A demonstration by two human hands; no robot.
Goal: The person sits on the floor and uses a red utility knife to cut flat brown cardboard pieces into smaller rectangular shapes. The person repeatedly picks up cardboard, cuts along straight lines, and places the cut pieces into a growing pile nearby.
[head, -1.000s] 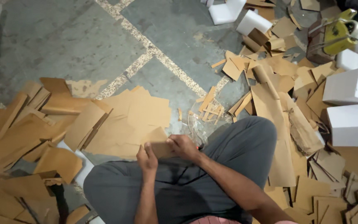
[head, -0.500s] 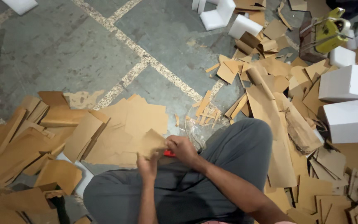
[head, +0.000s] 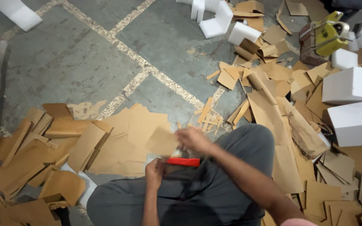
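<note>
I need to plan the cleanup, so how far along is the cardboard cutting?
Done, it seems: cut brown pieces lie stacked on the floor at the left. In hand: the left hand holds a red-handled tool, while the blurred right hand holds a cardboard piece. Left: a big loose heap of cardboard scraps at the right.

Grey concrete floor (head: 84,58) crossed by pale painted lines (head: 147,69); white foam blocks (head: 348,86) at three o'clock, cardboard scraps (head: 281,109) scattered around.
</note>
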